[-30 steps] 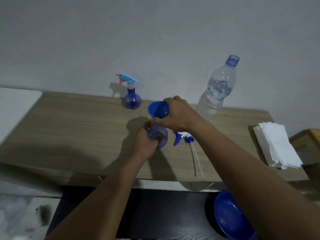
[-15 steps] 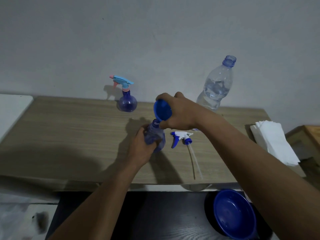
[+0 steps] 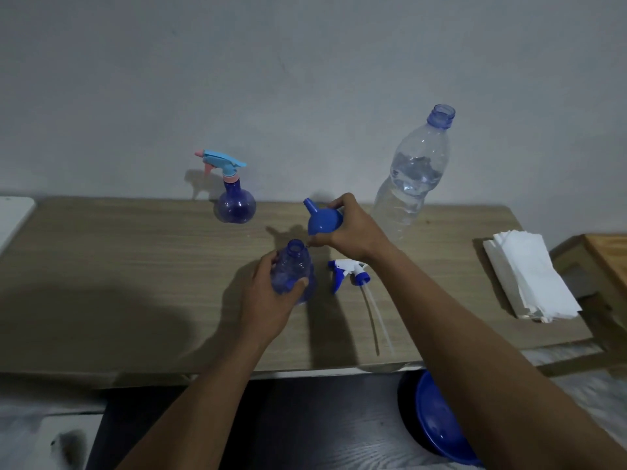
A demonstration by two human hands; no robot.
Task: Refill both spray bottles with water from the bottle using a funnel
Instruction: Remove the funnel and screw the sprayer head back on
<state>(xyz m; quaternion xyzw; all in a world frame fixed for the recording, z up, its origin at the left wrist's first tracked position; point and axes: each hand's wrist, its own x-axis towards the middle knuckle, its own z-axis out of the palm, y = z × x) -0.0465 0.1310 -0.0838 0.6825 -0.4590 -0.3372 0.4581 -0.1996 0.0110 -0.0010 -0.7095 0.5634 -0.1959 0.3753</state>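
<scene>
Your right forearm cuts across the glossy blue plastic bowl point(image 3: 437, 425) at the lower right of the frame, so only its left part shows, below the table's near edge. Your right hand point(image 3: 356, 232) covers the wide mouth of the small blue plastic funnel point(image 3: 322, 218) and the base of the tall clear ribbed plastic water bottle point(image 3: 412, 174) in the upper right. That bottle stands uncapped and part full. At centre frame, your left hand point(image 3: 264, 307) wraps the belly of the translucent blue plastic spray bottle point(image 3: 293, 266), fingers behind and thumb in front. Its base is hard to make out against the shadow, and its threaded neck is open. Your right hand grips the funnel round its cone, tilted with the narrow spout pointing to the upper left, just above the open neck and not in it. The detached white-and-blue trigger sprayer head point(image 3: 346, 271) lies on the pale wood-grain table point(image 3: 118, 266) just right of the held bottle, partly under your right wrist. Its thin clear dip tube point(image 3: 376, 317) runs toward the near edge. Farther back, left of centre, a round-bellied blue spray bottle with a light-blue and pink trigger point(image 3: 235, 205) stands by the matt grey wall. A stack of white folded paper napkins point(image 3: 529, 279) lies at the table's right end.
</scene>
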